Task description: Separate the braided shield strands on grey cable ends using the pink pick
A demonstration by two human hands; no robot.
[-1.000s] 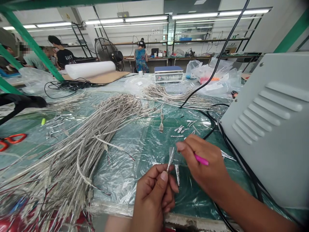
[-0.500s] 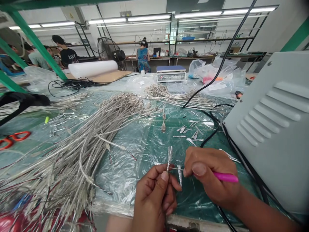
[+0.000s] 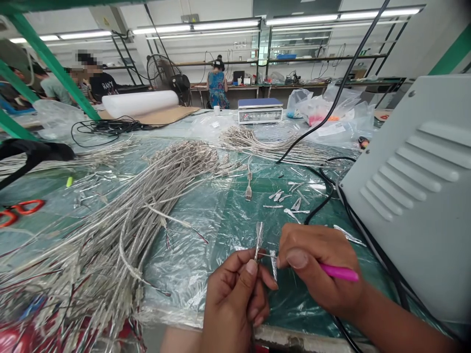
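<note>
Between thumb and fingers, my left hand (image 3: 235, 296) pinches a cable whose silvery foil end (image 3: 259, 235) points upward and fans out at the top. My right hand (image 3: 320, 269) is closed around a pick with a pink handle (image 3: 340, 272). The pick's thin metal shaft reaches left to the base of the foil, just above my left fingertips. A loose foil strip (image 3: 273, 267) lies behind the shaft, between the hands. Beyond them, a USB cable end (image 3: 249, 191) rests on the plastic-covered green table.
A large bundle of cables (image 3: 147, 196) spreads across the left, with orange-handled scissors (image 3: 27, 208) beside it. Foil scraps (image 3: 292, 212) lie ahead of my right hand. A grey metal box (image 3: 415, 196) and black cords (image 3: 368, 250) border the right. A scale (image 3: 260, 113) stands behind.
My right hand and the pick have moved slightly left, nearer the foil end. My left hand keeps its pinch on the cable, almost unmoved.
</note>
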